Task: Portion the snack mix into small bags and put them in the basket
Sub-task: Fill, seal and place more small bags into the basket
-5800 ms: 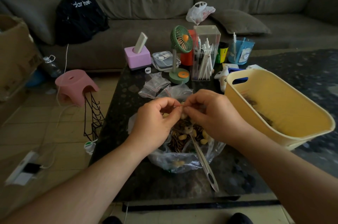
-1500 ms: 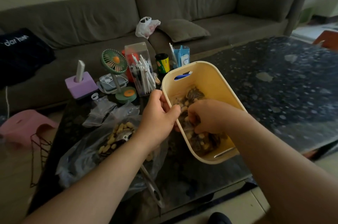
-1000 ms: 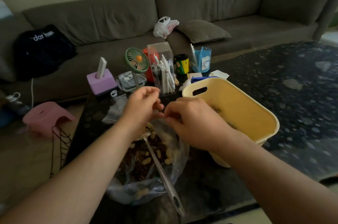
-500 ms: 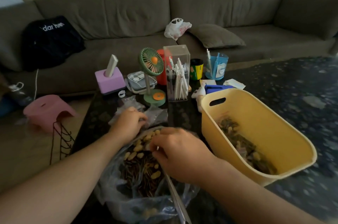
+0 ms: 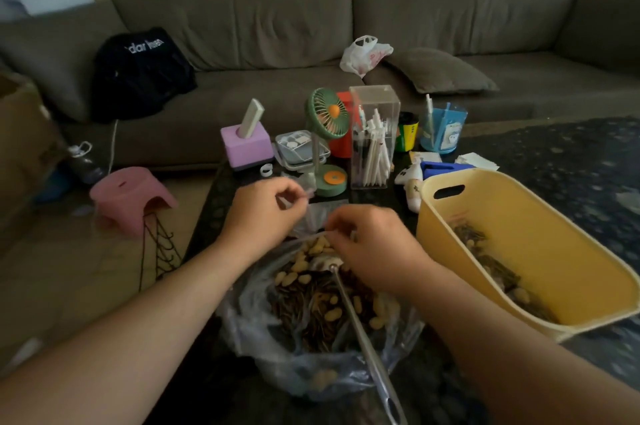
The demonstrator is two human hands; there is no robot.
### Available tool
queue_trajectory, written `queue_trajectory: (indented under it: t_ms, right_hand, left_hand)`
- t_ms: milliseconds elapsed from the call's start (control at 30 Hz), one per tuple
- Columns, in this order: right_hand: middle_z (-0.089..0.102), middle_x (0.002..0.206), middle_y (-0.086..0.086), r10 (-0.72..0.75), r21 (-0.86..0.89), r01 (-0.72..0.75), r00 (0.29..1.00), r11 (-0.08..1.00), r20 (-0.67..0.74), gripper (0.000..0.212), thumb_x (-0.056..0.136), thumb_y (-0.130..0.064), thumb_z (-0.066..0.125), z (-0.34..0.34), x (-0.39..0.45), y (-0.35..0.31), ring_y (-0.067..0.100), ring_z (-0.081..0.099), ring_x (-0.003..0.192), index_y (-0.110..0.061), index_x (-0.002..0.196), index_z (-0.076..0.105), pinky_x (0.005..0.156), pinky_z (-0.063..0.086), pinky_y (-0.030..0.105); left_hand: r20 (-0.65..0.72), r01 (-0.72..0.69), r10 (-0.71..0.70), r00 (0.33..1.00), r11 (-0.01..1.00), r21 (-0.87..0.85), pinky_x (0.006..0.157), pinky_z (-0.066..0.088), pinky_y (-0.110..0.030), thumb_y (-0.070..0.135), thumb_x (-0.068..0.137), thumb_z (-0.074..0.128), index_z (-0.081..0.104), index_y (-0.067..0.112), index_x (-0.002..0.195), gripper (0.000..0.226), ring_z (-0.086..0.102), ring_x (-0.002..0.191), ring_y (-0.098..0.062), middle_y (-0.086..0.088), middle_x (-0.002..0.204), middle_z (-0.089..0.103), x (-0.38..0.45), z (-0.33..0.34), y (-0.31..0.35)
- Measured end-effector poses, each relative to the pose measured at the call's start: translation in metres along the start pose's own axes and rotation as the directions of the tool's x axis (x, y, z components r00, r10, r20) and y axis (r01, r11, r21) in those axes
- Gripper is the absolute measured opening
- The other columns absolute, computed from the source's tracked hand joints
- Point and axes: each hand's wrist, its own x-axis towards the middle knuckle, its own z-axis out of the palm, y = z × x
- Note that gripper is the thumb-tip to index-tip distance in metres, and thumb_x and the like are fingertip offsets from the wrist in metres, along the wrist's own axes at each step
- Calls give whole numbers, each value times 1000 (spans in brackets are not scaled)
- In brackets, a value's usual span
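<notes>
A big clear plastic bag of snack mix point(image 5: 311, 306), peanuts and dark seeds, lies open on the dark table in front of me. A metal spoon point(image 5: 360, 331) sticks out of it, handle toward me. Above its far edge I hold a small empty clear bag point(image 5: 320, 215), blurred. My left hand point(image 5: 263, 216) pinches its top left and my right hand point(image 5: 374, 251) pinches its near right edge. The yellow basket point(image 5: 519, 190) stands to the right, with filled small bags point(image 5: 485, 251) lying on its bottom.
Behind my hands stand a green desk fan point(image 5: 327, 144), a clear box of pens point(image 5: 372, 140), a purple holder point(image 5: 246, 147), a blue cup point(image 5: 441, 128) and a red container. A grey sofa point(image 5: 277, 43) runs along the back. A pink stool point(image 5: 128, 197) sits on the floor at left.
Both hands left the basket after setting a filled bag inside. The left hand took an empty small bag from the pile, and now both hands hold it over the snack mix.
</notes>
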Motion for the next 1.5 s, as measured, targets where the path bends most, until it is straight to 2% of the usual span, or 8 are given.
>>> queue_trajectory:
  t_ms: [200,400,533,733,900,1133,1300,1500]
  right_hand:
    - [71,89,-9,109,447,-54,989,893,-99,16,93,-46,74,7,-7,-31,3,65,75,-35,104,69,70,59,28]
    - [65,76,-9,-38,229,16,995,973,93,44,77,-66,81,23,-29,-35,2,58,66,-29,83,57,60,51,25]
    - [63,79,-10,-60,77,38,950,996,307,45,72,-63,85,11,-27,-42,4,58,71,-32,78,54,65,52,27]
    - [65,73,-4,2,-88,8,993,996,116,26,81,-38,78,-5,2,-63,10,61,71,-19,73,61,58,45,20]
    - [69,76,-7,64,26,-69,985,997,157,22,82,-37,82,-3,5,-55,5,63,73,-25,72,67,69,54,25]
    - [61,67,1,201,354,-302,934,885,296,26,92,-20,78,0,-12,-38,19,61,64,-15,72,62,65,55,35]
    - [65,74,-4,87,-85,-82,995,993,56,16,85,-20,74,2,-21,-31,9,62,70,-28,80,61,68,59,38]
    - [65,72,7,268,635,-367,930,679,251,11,92,3,62,2,-28,-39,18,64,60,-3,99,67,55,53,31]
  left_hand:
    - [92,263,-256,962,785,-561,76,60,-27,29,103,68,82,29,98,15,75,84,-7,8,90,81,-52,-32,24]
    - [494,613,-366,788,398,-683,79,65,-31,-5,95,68,74,6,119,28,78,101,-24,-13,107,81,-101,-34,29]
    - [523,627,-347,779,476,-617,70,62,-26,3,96,71,74,6,117,22,78,88,-18,-10,100,81,-110,-35,26]
    - [351,484,-346,870,471,-738,80,67,-40,19,104,65,76,5,109,19,79,87,-26,-14,97,80,-87,-33,35]
    - [100,120,-89,991,920,-372,79,65,-37,28,101,70,82,25,99,13,78,79,-12,6,85,80,-84,-36,17]
    - [203,-21,34,979,998,-63,72,50,-6,21,93,77,81,29,108,19,68,79,10,19,82,74,-86,-46,21]
    - [244,67,-39,969,992,-108,64,48,-11,17,86,75,74,35,109,29,65,69,3,12,77,72,-84,-46,29]
    - [354,-246,266,896,964,-102,109,24,-8,51,84,83,38,50,148,79,25,141,10,22,150,35,-88,-39,33]
